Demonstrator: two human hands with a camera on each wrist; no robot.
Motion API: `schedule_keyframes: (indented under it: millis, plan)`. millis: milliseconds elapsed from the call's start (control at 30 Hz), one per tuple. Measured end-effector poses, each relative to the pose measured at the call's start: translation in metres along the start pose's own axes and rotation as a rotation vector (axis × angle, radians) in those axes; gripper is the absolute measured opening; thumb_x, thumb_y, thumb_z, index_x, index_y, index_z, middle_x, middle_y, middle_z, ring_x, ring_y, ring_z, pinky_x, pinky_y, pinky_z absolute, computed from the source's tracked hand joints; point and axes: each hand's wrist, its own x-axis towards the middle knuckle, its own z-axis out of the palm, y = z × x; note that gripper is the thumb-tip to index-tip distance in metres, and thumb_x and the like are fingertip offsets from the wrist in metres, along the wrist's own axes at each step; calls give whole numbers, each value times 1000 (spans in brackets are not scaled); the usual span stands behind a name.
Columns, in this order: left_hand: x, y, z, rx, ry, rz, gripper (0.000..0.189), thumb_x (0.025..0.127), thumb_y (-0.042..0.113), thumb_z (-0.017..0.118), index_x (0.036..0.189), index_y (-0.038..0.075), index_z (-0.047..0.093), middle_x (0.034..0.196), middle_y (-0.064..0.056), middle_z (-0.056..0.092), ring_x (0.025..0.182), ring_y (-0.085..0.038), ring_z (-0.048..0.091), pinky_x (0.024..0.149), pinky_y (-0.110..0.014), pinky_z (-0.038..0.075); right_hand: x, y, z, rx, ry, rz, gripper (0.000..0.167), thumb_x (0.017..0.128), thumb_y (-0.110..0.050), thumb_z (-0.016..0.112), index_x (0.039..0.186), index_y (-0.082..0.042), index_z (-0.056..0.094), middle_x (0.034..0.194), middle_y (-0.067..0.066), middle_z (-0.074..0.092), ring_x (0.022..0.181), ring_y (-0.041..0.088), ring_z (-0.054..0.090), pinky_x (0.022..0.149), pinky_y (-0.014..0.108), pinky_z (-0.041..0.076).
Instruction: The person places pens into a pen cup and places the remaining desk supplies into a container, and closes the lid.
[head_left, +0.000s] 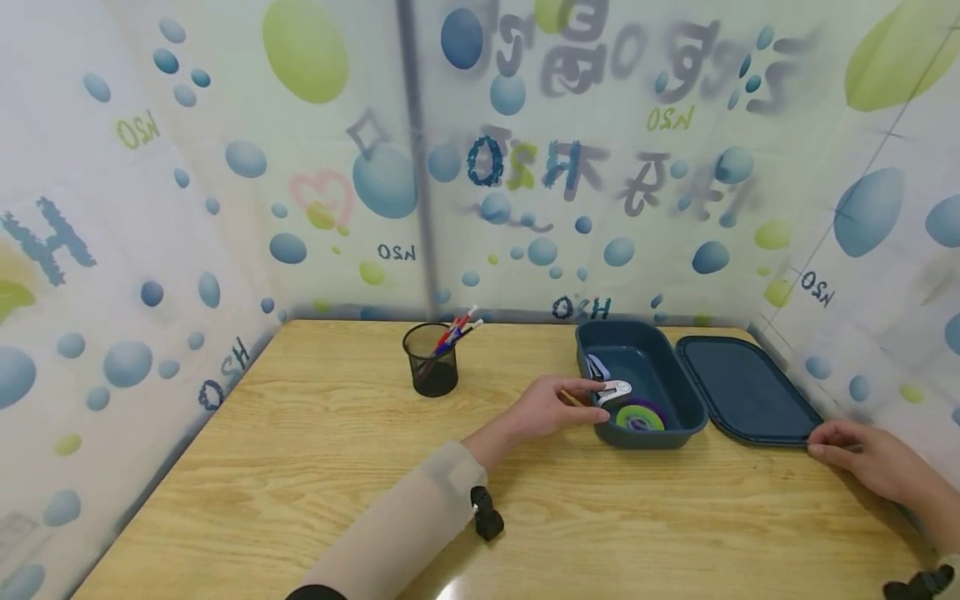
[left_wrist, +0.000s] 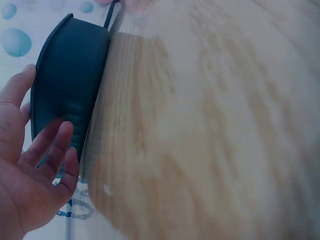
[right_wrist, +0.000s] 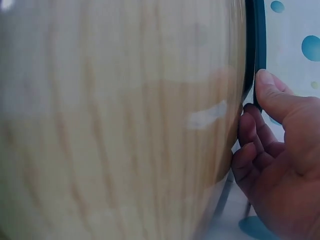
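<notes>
A dark blue box (head_left: 651, 437) stands uncovered at the table's right side. My left hand (head_left: 553, 408) grips its left wall, with thumb and index finger at the rim and the other fingers bent against the outside. Inside lie a white item (head_left: 615, 392) of unclear kind, a pale lilac item (head_left: 597, 367) and a green-and-purple ring-shaped roll (head_left: 640, 417). Beside the box lies a matching dark lid (head_left: 750, 390). At the lid's near right corner, my right hand (right_wrist: 280, 150) pinches the edge, thumb on one face and fingers under the other.
A black mesh pen cup (head_left: 435, 375) with several pens (head_left: 453, 335) stands left of the box near the back edge. The wood-grain table (head_left: 300, 467) meets a printed curtain (head_left: 495, 250) at the back and sides.
</notes>
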Motion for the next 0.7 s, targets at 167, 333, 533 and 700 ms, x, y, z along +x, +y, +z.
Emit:
schedule_keyframes:
  millis: [167,333,533,700]
  plan:
    - [1,-1,1,-9,-6,-4,49,99,38,84,146,28,74,113,6,74,100,-12,65,76,-25,54,-2,1,-1,6,14,-5,29,115,-22,61,115,6,70,105,17,72,91,23,66,73,35,50]
    - [1,-1,1,-10,-7,-9,49,99,39,84,145,28,74,112,6,74,99,-10,64,76,-25,54,-4,-2,0,46,18,28,37,116,-27,58,120,9,67,103,14,72,83,9,59,68,28,48]
    - [1,0,0,-4,-7,-11,50,99,40,84,146,28,74,112,7,74,99,-11,65,75,-25,54,-7,-10,3,126,20,96,50,117,-34,55,125,15,63,99,11,71,79,11,56,63,28,48]
    - [1,0,0,-5,-5,-14,49,99,39,84,146,28,74,112,6,74,99,-10,65,76,-25,53,-7,-14,2,226,-11,163,63,117,-42,52,136,17,58,102,13,71,80,13,59,64,31,52]
